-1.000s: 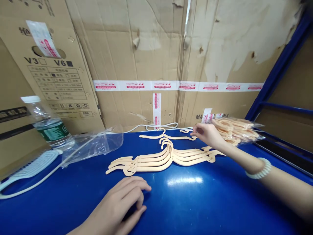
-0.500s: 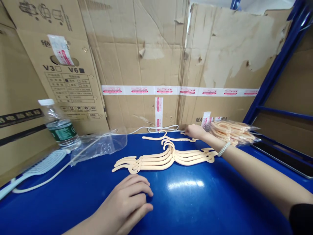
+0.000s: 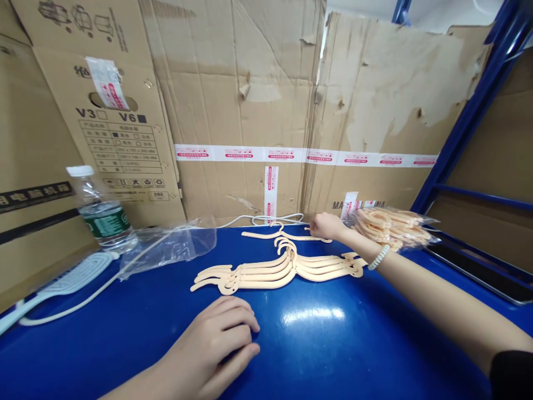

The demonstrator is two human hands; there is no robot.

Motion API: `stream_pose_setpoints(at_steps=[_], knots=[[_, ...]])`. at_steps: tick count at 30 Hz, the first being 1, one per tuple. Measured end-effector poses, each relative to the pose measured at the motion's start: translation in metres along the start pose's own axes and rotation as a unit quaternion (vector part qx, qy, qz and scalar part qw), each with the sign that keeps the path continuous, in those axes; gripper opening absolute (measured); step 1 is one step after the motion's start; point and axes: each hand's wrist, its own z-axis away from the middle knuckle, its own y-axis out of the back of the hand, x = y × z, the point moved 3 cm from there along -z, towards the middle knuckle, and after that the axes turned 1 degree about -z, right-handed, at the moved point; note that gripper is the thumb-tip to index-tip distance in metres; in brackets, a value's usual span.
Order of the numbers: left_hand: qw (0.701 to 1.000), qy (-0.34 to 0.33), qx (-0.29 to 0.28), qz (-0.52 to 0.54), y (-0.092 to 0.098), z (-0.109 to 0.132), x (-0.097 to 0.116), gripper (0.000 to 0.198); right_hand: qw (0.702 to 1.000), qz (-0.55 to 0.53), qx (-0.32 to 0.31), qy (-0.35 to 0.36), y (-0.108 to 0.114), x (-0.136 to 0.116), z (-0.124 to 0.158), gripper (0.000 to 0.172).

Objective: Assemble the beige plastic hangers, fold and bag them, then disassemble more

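Observation:
Several peach plastic clothes hangers (image 3: 266, 275) lie stacked on the blue tabletop (image 3: 333, 355), their hooks pointing away from me. Behind the stack lies a single hanger (image 3: 266, 235). My right hand (image 3: 327, 226) is closed above that hanger's right arm. A thin peach tip like a hanger's end sticks out left of its fingers; the rest of that piece is hidden. Nearer to me, my left hand (image 3: 225, 336) rests on the table in front of the stack, its fingers loosely bent and apart, holding nothing.
At the back right sit bagged hangers (image 3: 391, 226), with a dark flat device (image 3: 478, 272) beside them. On the left are a water bottle (image 3: 102, 214), a clear plastic bag (image 3: 175, 250), a pale blue hairbrush (image 3: 79, 275) and a white cable (image 3: 75, 308). Cardboard (image 3: 233, 111) walls the back.
My right hand has shifted slightly left, the peach tip moving with it. My left hand and the stacked hangers look nearly unchanged.

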Motion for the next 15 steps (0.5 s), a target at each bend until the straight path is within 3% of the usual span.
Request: stream_pose_setpoints(at_steps=[5,10,13,14,15], knots=[[1.000,0.000,0.006,0.000,0.000,0.000,0.000,0.017,0.991,-0.084,0.091,0.047,0.026,-0.012,0.021,0.012],[0.999,0.029,0.003,0.039,-0.001,0.000,-0.001,0.017,0.953,-0.221,0.177,0.110,0.047,-0.036,0.055,0.003],[0.993,0.085,0.014,0.082,-0.001,-0.001,-0.004,0.018,0.922,-0.315,0.167,0.150,0.049,-0.060,0.082,0.007],[0.990,0.106,0.016,0.095,-0.002,-0.001,-0.005,0.020,0.904,-0.367,0.147,0.165,0.048,-0.069,0.091,0.011],[0.986,0.128,0.017,0.108,-0.002,-0.002,-0.006,0.022,0.865,-0.458,0.108,0.174,0.047,-0.079,0.100,0.015]])
